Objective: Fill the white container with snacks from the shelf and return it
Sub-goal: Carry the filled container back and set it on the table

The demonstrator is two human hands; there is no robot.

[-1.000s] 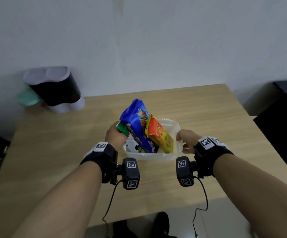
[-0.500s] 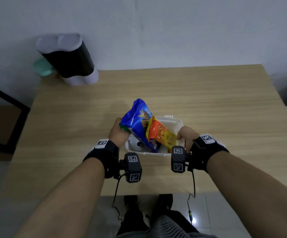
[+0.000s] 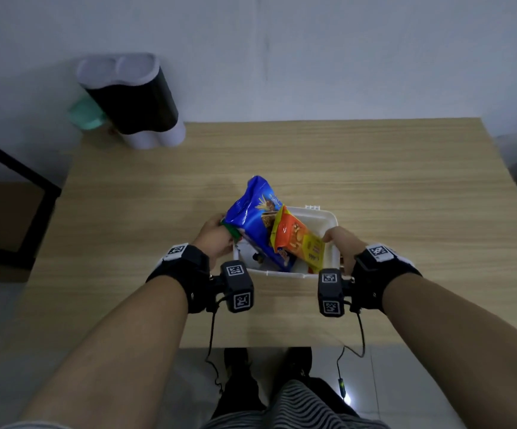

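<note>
— We've got the white container (image 3: 319, 221) over the wooden worktop (image 3: 374, 181), near its front edge, one hand on each side.

— Right, our left hand (image 3: 215, 235) has its fingers wrapped on the left wall, and our right hand (image 3: 342, 246) grips the right rim, thumb over the edge.

— And inside we see a blue snack bag (image 3: 255, 218) standing tilted, sticking well above the rim, with an orange packet (image 3: 297, 239) leaning against it.

— There's a bit of green packet (image 3: 231, 230) just beside our left fingers too.

— Far left corner, a black-and-white dispenser (image 3: 133, 100) stands by the wall. We can't tell whether the container touches the worktop.
</note>
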